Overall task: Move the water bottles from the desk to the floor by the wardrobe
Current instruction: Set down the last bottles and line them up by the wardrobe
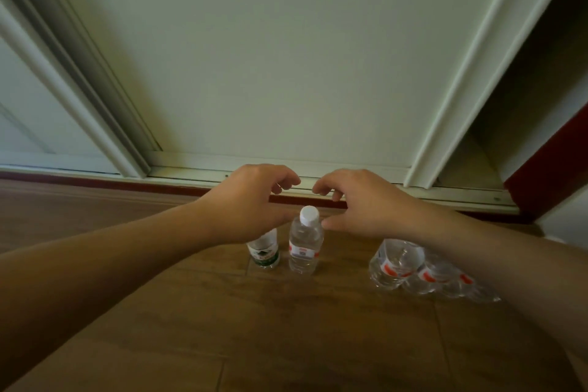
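Hands — left hand (254, 200) and right hand (359, 204), each grip loosely open and empty — hover over upright water bottles (304, 242) on the floor (286, 328) beside the wardrobe (270, 57), apparently just released.

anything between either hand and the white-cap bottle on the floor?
Nothing visible. The left hand and right hand hover open on either side of the white-cap bottle. The green-label bottle stands beside it, under the left hand.
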`<action>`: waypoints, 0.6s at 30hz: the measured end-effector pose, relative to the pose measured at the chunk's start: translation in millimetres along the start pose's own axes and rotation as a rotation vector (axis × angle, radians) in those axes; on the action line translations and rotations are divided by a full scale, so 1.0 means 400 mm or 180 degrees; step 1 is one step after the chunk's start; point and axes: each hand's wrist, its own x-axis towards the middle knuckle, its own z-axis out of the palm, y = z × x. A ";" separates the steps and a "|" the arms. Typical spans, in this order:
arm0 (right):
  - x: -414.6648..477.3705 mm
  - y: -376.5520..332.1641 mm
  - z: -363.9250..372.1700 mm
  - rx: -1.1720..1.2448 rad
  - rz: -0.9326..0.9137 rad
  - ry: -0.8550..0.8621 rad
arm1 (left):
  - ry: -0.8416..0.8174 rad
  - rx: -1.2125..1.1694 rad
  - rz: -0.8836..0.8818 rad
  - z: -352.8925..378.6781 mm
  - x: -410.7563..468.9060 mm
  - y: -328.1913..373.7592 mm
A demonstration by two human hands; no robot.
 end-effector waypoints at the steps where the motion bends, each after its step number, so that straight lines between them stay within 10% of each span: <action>1: 0.012 -0.010 0.010 0.0018 -0.0022 -0.0025 | -0.0065 0.0035 0.0001 -0.012 -0.008 -0.011; 18: 0.101 -0.018 0.117 -0.0432 0.0008 -0.0466 | -0.0200 0.0149 0.0015 0.085 0.024 -0.222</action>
